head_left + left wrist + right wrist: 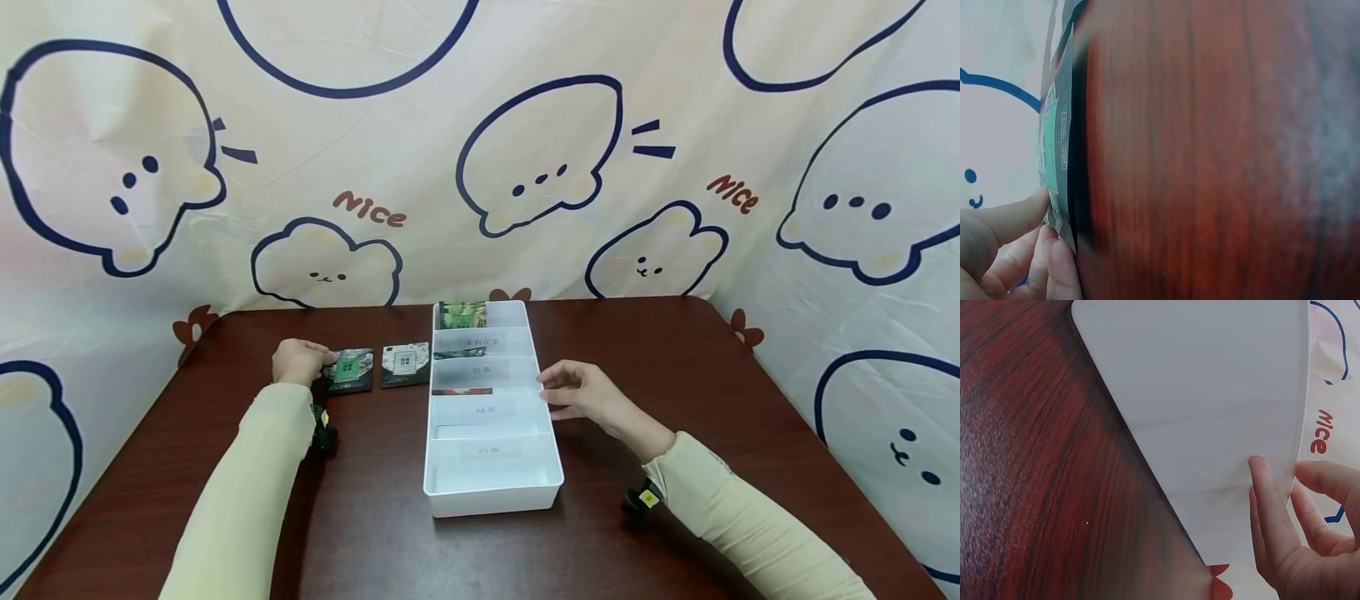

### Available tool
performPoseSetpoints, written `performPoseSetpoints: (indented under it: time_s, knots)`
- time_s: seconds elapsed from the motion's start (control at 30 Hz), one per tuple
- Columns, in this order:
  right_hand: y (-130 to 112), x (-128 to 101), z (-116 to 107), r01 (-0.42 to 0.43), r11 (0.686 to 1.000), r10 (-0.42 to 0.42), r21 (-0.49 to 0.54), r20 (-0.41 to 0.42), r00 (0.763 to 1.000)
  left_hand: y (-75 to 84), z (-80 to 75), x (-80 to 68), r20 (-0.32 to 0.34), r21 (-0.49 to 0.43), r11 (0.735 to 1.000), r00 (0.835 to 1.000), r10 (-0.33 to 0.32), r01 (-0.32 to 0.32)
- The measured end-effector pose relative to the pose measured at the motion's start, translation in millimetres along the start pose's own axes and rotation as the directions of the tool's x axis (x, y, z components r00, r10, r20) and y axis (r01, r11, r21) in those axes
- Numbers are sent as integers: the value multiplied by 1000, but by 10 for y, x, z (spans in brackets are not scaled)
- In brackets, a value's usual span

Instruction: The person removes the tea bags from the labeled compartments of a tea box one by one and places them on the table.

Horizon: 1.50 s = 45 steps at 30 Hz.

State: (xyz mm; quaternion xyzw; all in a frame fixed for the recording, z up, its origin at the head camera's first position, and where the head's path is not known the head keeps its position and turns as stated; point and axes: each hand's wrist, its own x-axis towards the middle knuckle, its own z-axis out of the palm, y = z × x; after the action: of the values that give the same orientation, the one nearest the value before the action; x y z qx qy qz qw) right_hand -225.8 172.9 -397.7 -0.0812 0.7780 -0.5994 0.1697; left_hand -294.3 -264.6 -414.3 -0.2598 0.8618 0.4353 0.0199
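Note:
At the left of the table, my left hand (297, 362) pinches the left edge of a dark tea packet (350, 370) with a green label. Seen from the left wrist, the thumb lies on the face of the packet (1060, 156) and the other fingers are at its edge. A second tea packet (406, 364), with a pale label, lies to its right. Beside it stands a long white divided box (491, 500). My right hand (596, 396) touches the box's right side, its fingers against the outer wall (1197, 425) and at the rim.
Tea packets, including a green one (462, 315), sit in the box's far compartments. Chinese tea-name labels mark the dividers, such as a label (489, 451) at the near end. The brown table (645, 350) meets a printed cloth (420, 167) behind.

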Motion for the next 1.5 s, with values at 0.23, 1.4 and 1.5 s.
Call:
performPoseSetpoints:
  time_s: [0.23,1.4,1.5]
  knots:
    - [-5,4,11,4,1000,-4,-11,2,1000,-16,-13,-6,3,-1,1000,1000,-10,10]
    - [-21,-25,7,14,1000,-14,3,1,1000,595,-250,-617,249,-418,878,900,359,-234]
    - [-19,-28,10,13,1000,-13,1,-3,1000,690,-208,-836,282,-441,848,852,441,-293]
